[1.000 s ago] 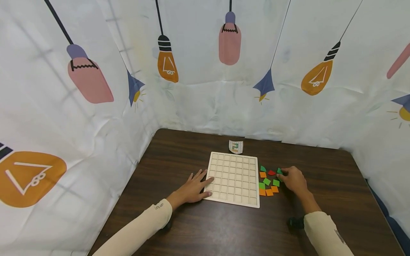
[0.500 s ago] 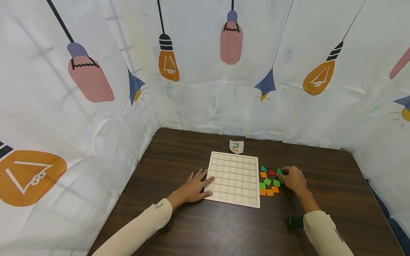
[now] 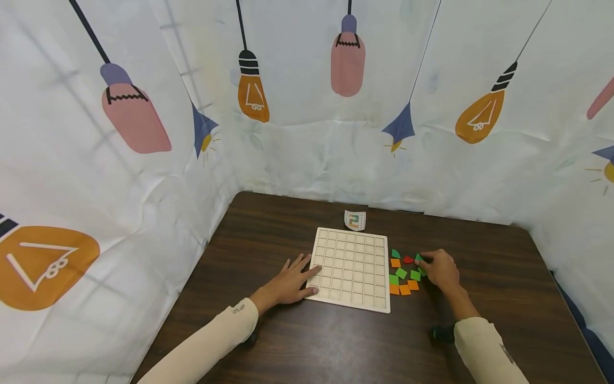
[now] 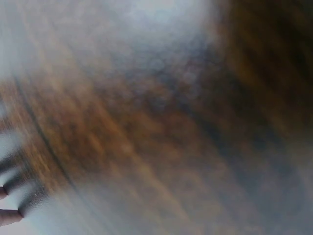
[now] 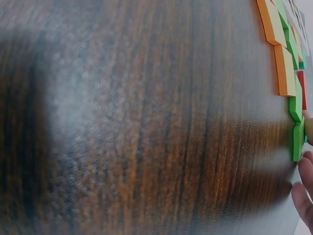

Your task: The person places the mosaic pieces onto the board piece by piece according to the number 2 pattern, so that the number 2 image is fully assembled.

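Across the head view, the pale gridded board (image 3: 350, 269) lies on the brown surface (image 3: 355, 344), nearly square with no clear long axis, its near edge slanting toward the person at the right. The left hand (image 3: 286, 282) rests on its left side, fingers spread, gripping nothing, which should steady it. Coloured pieces (image 3: 405, 289) lie along its right side; at their far right, the right hand (image 3: 440, 269) has its fingertips at a dark green piece (image 3: 418, 257), visible tip pointing away from the person, long axis partly covered. Whether that grip has closed, I cannot tell; pinching opposite edges without nudging neighbours would serve best. The left wrist view gives mostly blurred surface, fingertips (image 4: 10, 217) at lower left. The right wrist view shows fingers (image 5: 306, 171) just beside a bright green piece (image 5: 297, 141).
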`<act>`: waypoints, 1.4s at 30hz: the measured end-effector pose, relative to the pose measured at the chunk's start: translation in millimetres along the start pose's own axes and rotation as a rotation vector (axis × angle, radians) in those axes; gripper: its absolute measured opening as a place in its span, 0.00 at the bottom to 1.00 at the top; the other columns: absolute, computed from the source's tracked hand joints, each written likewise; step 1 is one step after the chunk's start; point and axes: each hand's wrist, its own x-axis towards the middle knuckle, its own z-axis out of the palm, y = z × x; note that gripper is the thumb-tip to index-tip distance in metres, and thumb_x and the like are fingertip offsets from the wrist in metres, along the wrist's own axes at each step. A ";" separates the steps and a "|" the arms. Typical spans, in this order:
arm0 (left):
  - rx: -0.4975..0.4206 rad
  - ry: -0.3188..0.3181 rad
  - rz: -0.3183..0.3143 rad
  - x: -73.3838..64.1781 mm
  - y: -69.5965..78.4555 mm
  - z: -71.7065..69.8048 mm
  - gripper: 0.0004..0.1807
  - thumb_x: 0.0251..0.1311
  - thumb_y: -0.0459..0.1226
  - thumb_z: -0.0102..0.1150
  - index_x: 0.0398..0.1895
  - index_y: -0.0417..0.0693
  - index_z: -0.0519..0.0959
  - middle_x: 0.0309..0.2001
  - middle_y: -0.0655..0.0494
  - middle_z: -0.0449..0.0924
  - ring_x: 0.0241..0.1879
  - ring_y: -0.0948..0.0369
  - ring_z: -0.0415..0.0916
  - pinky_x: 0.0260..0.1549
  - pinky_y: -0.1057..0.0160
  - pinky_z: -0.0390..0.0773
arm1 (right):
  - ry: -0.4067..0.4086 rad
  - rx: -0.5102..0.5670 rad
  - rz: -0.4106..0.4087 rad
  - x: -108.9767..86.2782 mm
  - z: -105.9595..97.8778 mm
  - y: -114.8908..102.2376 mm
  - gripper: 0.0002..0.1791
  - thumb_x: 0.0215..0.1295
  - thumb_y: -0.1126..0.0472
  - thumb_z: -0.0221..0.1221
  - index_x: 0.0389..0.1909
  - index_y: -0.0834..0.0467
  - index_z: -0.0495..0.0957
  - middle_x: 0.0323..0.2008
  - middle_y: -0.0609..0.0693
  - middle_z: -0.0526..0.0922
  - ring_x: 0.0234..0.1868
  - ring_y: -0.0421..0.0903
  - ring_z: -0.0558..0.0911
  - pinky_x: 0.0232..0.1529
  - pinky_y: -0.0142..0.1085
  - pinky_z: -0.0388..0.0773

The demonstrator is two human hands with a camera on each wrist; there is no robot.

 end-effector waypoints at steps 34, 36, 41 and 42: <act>-0.001 -0.002 -0.001 -2.0 2.0 -1.9 0.36 0.72 0.60 0.48 0.78 0.58 0.60 0.79 0.40 0.48 0.79 0.39 0.44 0.68 0.29 0.52 | 0.047 0.006 -0.178 0.7 6.4 -0.9 0.14 0.67 0.59 0.65 0.48 0.63 0.80 0.34 0.56 0.81 0.28 0.47 0.74 0.27 0.39 0.69; -0.001 -0.004 -0.002 -1.6 1.5 -1.6 0.36 0.72 0.60 0.48 0.79 0.59 0.60 0.79 0.40 0.48 0.79 0.39 0.44 0.68 0.29 0.52 | 0.055 0.008 -0.195 -0.1 7.4 -0.5 0.14 0.67 0.59 0.65 0.48 0.63 0.80 0.32 0.55 0.82 0.26 0.46 0.73 0.26 0.38 0.67; 0.005 -0.014 -0.013 0.3 0.0 0.0 0.37 0.72 0.61 0.47 0.79 0.61 0.59 0.80 0.41 0.47 0.79 0.41 0.42 0.69 0.30 0.51 | 0.061 -0.009 -0.203 -0.3 8.2 0.6 0.14 0.67 0.58 0.65 0.49 0.63 0.82 0.33 0.55 0.84 0.26 0.45 0.75 0.24 0.37 0.68; 0.006 -0.015 -0.016 0.5 -0.2 0.2 0.37 0.72 0.61 0.47 0.79 0.61 0.59 0.80 0.42 0.47 0.79 0.41 0.42 0.69 0.30 0.51 | 0.062 -0.015 -0.203 -0.3 8.0 0.7 0.15 0.68 0.57 0.65 0.49 0.62 0.82 0.34 0.55 0.85 0.27 0.45 0.76 0.24 0.37 0.68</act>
